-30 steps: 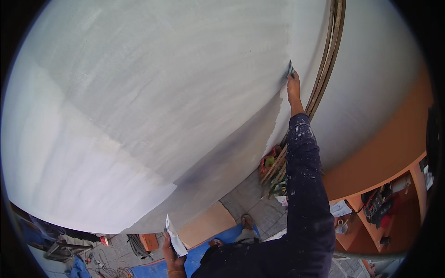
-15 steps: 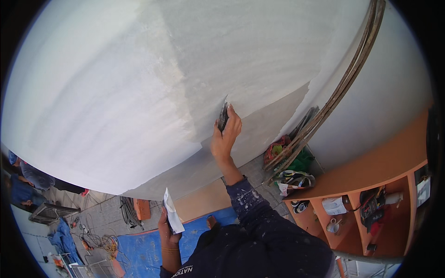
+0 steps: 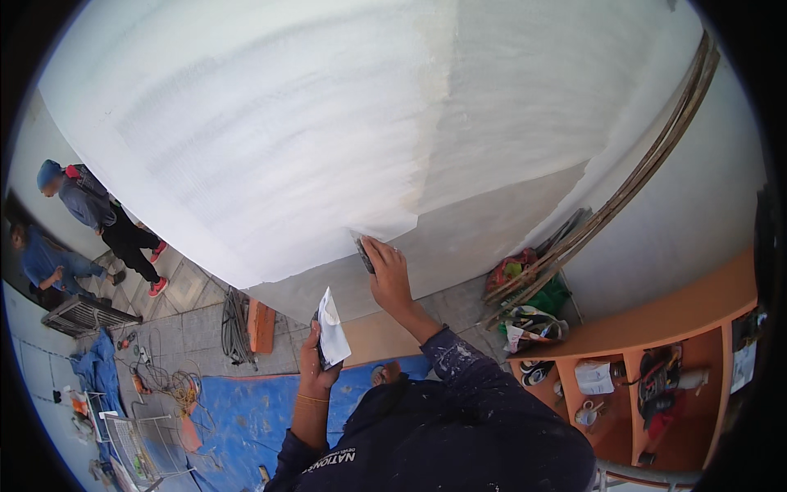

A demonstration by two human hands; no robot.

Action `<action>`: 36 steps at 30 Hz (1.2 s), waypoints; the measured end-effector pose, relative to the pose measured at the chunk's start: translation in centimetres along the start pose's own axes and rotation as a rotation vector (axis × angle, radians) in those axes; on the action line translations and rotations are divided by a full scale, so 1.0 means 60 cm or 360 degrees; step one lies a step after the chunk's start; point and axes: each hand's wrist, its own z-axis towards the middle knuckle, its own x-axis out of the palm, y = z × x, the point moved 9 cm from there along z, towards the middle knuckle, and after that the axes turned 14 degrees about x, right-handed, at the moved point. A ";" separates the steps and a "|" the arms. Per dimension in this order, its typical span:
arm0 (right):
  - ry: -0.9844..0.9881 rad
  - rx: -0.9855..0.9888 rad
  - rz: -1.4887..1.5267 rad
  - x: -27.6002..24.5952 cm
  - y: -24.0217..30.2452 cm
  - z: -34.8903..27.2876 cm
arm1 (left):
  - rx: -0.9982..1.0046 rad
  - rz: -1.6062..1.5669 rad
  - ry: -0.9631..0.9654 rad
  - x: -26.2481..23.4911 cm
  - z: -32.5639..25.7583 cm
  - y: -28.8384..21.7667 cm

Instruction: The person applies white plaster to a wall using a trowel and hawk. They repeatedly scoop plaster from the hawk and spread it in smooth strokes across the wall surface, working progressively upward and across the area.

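My right hand is closed round a dark-handled putty knife. Its blade rests on the wall, close to the lower edge of the white coat. Lower down and to the left, my left hand grips a flat scraper loaded with white putty, held away from the wall. Bright white covers the wall's left part; greyer coating lies to the right, above a bare grey strip. White specks dot my dark right sleeve.
Long wooden poles lean at the right, beside bags and an orange shelf unit with tools. A blue tarp covers the floor below. Cables and a metal rack lie left. Two people are at the far left.
My right hand has moved left and down along the wall with the putty knife. The view has swung left, showing more of the two people. My left hand still holds the loaded scraper.
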 end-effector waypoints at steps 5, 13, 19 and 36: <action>0.0511 -0.0869 0.0456 -0.173 0.094 -0.128 | -0.0278 -0.0093 0.0266 0.109 0.003 0.037; 0.0105 -0.0807 -0.0246 -0.329 0.099 -0.120 | -0.0066 0.0311 0.0593 0.290 -0.046 0.007; -0.0037 -0.0590 -0.0814 -0.465 0.072 -0.073 | 0.0564 0.0957 0.0786 0.373 -0.046 -0.013; -0.0358 0.0459 0.0888 -0.575 -0.460 0.025 | 0.1261 0.1007 0.0415 0.499 -0.001 0.046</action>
